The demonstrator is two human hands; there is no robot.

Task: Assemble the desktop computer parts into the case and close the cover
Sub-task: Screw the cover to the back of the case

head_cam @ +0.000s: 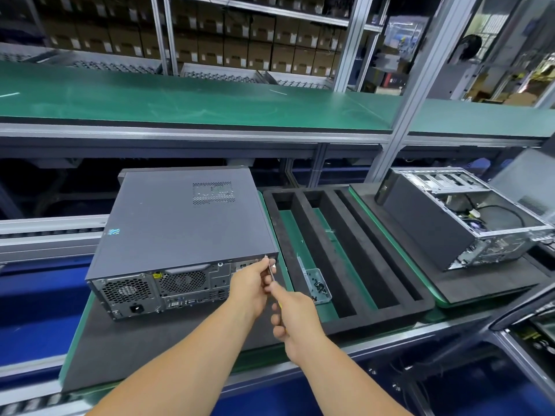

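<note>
Down at the front of the bench, two bare arms reach out over a dark mat (126, 349). Her or his right hand (295, 315) is wrapped around the handle of a screwdriver (272, 275), and a bit of yellow peeks out between the fingers. Just ahead of it, the left hand (250, 285) pinches the thin metal shaft to keep it steady. The tip touches the top right corner at the back of the computer case (186, 223).

That case lies flat on the mat with its back facing us. I can see the fan holes and the plug socket. Its big gray cover (168, 217) is already on, so the parts look packed inside. I think the last job is under way: putting in the screw that holds the cover. I cannot tell how far in the screw is.

Just beside the case, on the right, sits a small clear tray of screws (319, 285), resting in a black foam rack (345, 250) with long slots.

Farther right, a second case (468, 217) stands open, with wires showing. That one looks like it needs more work.

Up behind, a long green shelf (180, 97) runs across, and brown boxes (240, 40) fill the racks beyond.
</note>
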